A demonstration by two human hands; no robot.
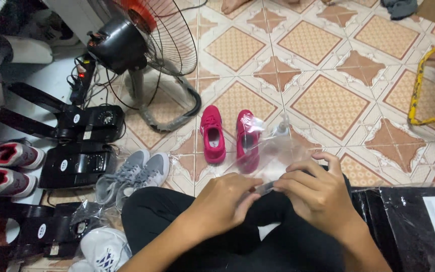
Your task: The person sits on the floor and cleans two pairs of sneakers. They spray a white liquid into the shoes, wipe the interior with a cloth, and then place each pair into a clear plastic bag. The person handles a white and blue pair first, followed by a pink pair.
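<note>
Pinching clear plastic bag, fingers curled

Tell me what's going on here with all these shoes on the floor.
A person sits on a tiled floor, both hands together at the edge of a clear plastic bag. The left hand and right hand pinch its near edge over the lap. Just beyond lie two pink shoes. Grey shoes, black shoe dryers and a fan stand to the left.
</note>
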